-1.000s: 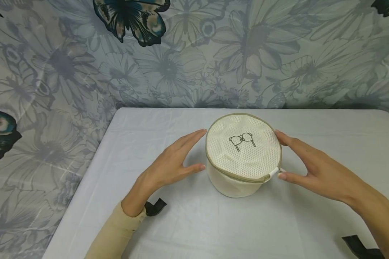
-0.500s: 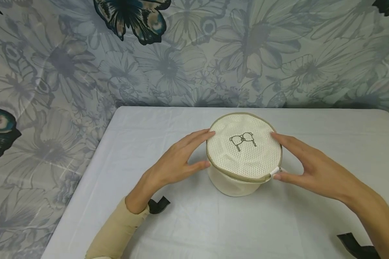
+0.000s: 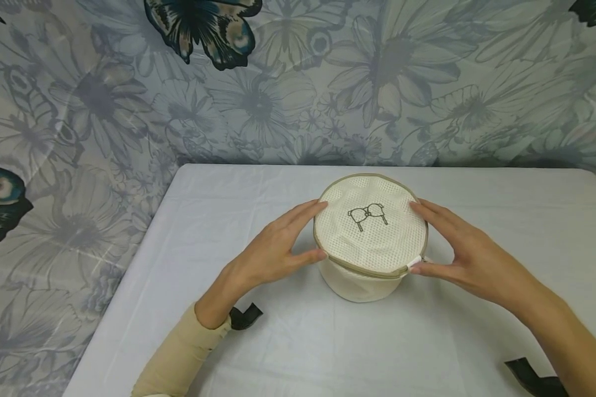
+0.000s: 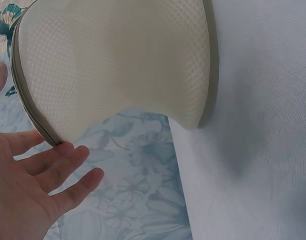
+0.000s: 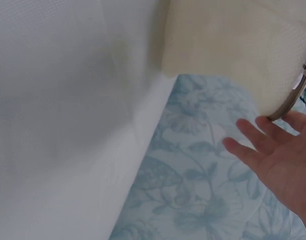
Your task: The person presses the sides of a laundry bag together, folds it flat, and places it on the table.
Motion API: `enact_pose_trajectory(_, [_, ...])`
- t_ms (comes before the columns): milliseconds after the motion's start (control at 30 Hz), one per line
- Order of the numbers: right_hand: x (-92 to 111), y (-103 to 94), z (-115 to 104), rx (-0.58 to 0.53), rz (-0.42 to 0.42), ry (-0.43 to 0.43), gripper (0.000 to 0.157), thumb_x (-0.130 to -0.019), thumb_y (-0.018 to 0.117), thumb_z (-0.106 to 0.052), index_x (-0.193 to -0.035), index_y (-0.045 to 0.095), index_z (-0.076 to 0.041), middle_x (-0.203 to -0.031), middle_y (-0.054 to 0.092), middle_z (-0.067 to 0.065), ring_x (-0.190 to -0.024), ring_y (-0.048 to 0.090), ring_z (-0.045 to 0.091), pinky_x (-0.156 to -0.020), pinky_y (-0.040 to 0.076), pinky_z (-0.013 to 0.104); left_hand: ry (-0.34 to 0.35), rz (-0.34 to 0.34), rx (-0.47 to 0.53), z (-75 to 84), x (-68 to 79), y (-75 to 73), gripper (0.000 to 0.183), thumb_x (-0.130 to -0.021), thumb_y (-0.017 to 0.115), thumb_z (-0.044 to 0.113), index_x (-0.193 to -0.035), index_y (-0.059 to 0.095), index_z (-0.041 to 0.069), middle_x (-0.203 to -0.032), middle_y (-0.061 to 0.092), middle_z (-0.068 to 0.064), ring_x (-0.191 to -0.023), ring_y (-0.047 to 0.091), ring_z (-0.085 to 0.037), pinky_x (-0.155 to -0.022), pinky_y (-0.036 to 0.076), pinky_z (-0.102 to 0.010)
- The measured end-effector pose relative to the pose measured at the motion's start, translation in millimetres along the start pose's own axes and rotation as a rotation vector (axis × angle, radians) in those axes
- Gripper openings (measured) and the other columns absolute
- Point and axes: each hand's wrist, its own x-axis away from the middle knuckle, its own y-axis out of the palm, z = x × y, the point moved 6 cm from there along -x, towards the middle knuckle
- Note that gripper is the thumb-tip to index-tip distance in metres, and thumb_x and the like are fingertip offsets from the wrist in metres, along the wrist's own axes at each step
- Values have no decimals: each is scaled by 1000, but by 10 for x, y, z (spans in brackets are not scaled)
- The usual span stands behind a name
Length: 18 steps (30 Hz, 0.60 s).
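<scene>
A round cream mesh laundry bag [image 3: 370, 231] stands upright on the white-covered table, its zipped lid on top with a small dark drawing like a pair of glasses. From the left, my left hand [image 3: 273, 248] touches the lid's rim, thumb at the front and fingers farther back, all fairly straight. Opposite it, my right hand [image 3: 482, 264] does the same, its thumb beside the white zipper end [image 3: 416, 261]. In the left wrist view, fingertips [image 4: 65, 147] lie along the olive edging. The right wrist view has fingertips [image 5: 263, 121] at the rim and spread fingers below.
The white tablecloth [image 3: 457, 353] reaches to a floral wall covering [image 3: 298, 99] with butterfly prints behind and at the left. Black straps [image 3: 245, 317] hang at both wrists. A beige sleeve [image 3: 184, 353] covers the left forearm.
Both hands have come inward until their fingers and thumbs meet the bag's rim. The bag's top has shifted slightly left in the last half second.
</scene>
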Motion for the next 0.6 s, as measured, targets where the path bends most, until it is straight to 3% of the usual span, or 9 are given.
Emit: enact_pose_trajectory(600, [-11,141,13,18,-26,27,116,-71,88,-40,-161,17,-20,-163,23,12,-138,36,45,-93,40,67,-58,-40,-50,-39,12,118,93,-90,63,60,-160,19,18,-163,24,-7,-148,26,-21,-117,29,-42])
